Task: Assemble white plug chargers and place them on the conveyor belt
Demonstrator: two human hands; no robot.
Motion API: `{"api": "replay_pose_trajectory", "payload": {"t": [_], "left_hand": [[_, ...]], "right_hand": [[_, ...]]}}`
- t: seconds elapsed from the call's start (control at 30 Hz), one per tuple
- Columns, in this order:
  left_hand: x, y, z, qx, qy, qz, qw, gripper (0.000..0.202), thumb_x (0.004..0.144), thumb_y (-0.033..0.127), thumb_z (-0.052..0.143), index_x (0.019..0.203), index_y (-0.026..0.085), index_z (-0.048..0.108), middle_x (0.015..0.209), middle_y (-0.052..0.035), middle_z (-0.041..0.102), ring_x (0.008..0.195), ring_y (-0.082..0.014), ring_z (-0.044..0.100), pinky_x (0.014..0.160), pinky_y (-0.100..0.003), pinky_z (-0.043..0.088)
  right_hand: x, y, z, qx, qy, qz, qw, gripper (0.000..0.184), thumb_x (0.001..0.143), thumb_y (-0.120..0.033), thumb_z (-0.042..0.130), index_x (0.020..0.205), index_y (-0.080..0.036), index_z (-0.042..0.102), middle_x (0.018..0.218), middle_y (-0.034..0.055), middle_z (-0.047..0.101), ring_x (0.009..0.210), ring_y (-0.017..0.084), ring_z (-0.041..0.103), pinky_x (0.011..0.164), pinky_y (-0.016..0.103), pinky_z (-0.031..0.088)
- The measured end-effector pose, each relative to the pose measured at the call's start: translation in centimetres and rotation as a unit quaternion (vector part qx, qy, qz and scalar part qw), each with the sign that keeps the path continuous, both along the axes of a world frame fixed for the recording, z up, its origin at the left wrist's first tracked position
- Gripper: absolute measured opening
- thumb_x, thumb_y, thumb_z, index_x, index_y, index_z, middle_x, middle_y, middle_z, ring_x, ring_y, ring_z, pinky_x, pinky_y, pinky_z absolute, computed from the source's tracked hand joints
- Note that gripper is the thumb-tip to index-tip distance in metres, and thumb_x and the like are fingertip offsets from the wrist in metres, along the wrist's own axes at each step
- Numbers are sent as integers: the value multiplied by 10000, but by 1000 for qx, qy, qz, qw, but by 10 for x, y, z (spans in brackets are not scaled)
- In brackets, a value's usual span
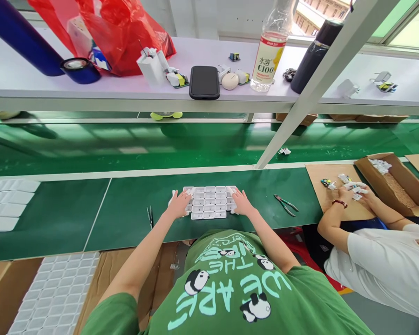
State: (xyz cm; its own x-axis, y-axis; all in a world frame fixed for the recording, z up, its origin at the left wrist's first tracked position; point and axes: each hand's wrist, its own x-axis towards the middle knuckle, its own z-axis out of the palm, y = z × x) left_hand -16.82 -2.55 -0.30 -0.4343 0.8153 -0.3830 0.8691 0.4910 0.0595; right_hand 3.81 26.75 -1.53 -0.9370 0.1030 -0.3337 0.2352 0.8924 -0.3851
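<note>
Your left hand [179,204] and right hand [242,203] hide both ends of the tray [209,202]. The top edge cuts off the neck of the bottle [270,51].

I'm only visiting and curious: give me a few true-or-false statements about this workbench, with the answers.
1. The left hand and the right hand each touch one end of the white tray. True.
2. The pliers lie left of the tray. False: they lie to its right, and the tweezers lie to its left.
3. A black phone lies on the shelf above. True.
4. The bottle on the shelf lies on its side. False: it stands upright.
</note>
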Motion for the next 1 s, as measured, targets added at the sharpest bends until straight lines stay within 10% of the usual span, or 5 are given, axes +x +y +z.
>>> {"api": "replay_pose_trajectory", "payload": {"t": [0.4,0.7,1.0], "left_hand": [[4,3,-10,22,-11,20,999,722,657,78,692,1364,129,552,1478,-248,552,1517,-400,355,1244,-691,176],[8,1,19,-21,8,39,999,715,719,179,704,1410,141,524,1485,-245,543,1561,-424,248,1228,-717,139],[81,53,2,111,7,162,980,458,894,218,504,1330,106,586,1401,-230,595,1582,-419,185,1250,-647,197]], "right_hand": [[-4,4,-11,-13,21,7,1000,709,670,-106,812,1322,-161,542,1488,220,506,1598,372,125,1260,668,97],[4,1,8,-19,31,5,999,621,690,-119,748,1282,-149,561,1515,229,487,1606,367,75,1261,658,87],[-14,-59,4,27,31,37,998,697,753,-266,753,1401,-106,551,1623,277,347,1601,411,-12,1251,656,-16]]}}
